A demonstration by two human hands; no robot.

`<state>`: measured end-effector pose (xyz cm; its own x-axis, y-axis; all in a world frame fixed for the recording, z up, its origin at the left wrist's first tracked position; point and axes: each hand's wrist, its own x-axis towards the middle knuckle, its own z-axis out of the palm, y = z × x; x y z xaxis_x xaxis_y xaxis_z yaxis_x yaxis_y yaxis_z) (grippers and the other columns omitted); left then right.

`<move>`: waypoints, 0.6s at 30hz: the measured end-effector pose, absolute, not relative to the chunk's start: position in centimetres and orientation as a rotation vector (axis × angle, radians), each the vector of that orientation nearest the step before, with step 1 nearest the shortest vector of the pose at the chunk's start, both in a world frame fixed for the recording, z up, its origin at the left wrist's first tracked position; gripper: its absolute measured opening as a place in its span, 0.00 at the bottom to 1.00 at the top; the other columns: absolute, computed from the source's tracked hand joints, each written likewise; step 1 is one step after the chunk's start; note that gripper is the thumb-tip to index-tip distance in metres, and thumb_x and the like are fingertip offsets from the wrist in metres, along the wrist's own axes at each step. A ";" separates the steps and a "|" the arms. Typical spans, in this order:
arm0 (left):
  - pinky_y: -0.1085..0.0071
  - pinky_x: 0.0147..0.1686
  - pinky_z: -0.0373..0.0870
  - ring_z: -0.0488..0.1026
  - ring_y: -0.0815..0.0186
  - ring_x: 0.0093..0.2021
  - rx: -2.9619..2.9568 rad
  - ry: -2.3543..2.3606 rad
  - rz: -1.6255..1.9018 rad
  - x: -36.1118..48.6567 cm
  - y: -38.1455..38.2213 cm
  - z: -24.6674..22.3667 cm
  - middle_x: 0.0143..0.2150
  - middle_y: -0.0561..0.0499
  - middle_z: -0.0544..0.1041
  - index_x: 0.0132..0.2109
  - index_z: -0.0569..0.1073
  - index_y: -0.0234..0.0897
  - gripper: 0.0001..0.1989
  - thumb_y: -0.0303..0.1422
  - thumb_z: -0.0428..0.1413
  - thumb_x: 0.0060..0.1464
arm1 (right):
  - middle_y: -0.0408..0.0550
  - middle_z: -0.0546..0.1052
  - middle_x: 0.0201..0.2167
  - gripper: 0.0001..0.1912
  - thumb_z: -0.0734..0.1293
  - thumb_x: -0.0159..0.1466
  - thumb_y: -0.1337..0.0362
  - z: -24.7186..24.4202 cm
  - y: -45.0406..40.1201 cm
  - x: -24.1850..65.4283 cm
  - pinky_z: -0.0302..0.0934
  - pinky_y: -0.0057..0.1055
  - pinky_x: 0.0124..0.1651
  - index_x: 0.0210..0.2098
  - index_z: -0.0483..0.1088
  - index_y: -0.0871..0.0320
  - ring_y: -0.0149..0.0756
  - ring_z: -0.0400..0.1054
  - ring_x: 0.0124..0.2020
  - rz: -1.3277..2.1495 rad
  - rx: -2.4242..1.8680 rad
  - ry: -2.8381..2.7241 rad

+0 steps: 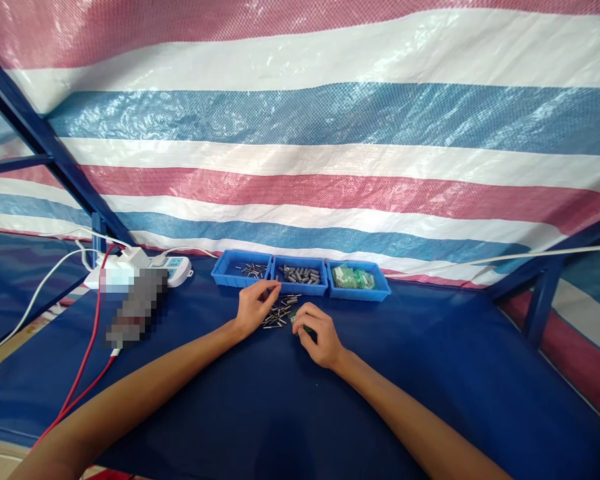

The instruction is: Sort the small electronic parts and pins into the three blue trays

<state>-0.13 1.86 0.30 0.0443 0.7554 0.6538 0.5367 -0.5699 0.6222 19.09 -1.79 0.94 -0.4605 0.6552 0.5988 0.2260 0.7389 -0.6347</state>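
Note:
My left hand [257,308] reaches to the front edge of the middle blue bin [300,289], thumb and fingertips drawn together. What they pinch, if anything, is too small to make out. That bin holds short grey cylinders [303,275]. Below the bins, a loose pile of thin metal pins [277,316] lies on the table between my hands. At the pile's right side my right hand [321,335] is closed, its fingers curled over a small green piece [308,329] that is mostly hidden.
The left blue bin [223,272] contains some thin pins; the right blue bin [360,294] holds small clear-and-green pieces [353,277]. A white power strip [180,270] with cables and a blurred dark object [140,303] occupies the blue table's [220,413] left side. Striped sheeting [330,160] hangs behind.

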 end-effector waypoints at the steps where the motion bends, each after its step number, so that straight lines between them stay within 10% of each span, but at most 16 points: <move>1: 0.76 0.24 0.62 0.62 0.74 0.20 2.107 1.328 1.543 -0.1 1.9 0.2 0.27 0.52 0.74 0.39 0.76 0.35 0.10 0.35 0.53 0.58 | 0.48 0.67 0.29 0.09 0.58 0.62 0.69 0.9 -1.8 19.0 0.59 0.34 0.37 0.28 0.67 0.57 0.36 0.62 0.32 0.581 -0.719 -2.013; 18: 0.77 0.25 0.64 0.64 0.75 0.21 2.216 1.281 1.495 0.1 1.7 0.2 0.29 0.52 0.75 0.39 0.76 0.34 0.09 0.33 0.53 0.59 | 0.48 0.69 0.34 0.05 0.64 0.62 0.68 -0.8 -0.9 18.4 0.54 0.37 0.41 0.29 0.70 0.57 0.40 0.61 0.39 0.255 -1.175 -2.103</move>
<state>0.10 1.68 0.21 0.1248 0.7300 0.6719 0.5519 -0.6138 0.5644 18.36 -0.91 -0.77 -0.3401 0.8072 0.4825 0.6687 0.5683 -0.4794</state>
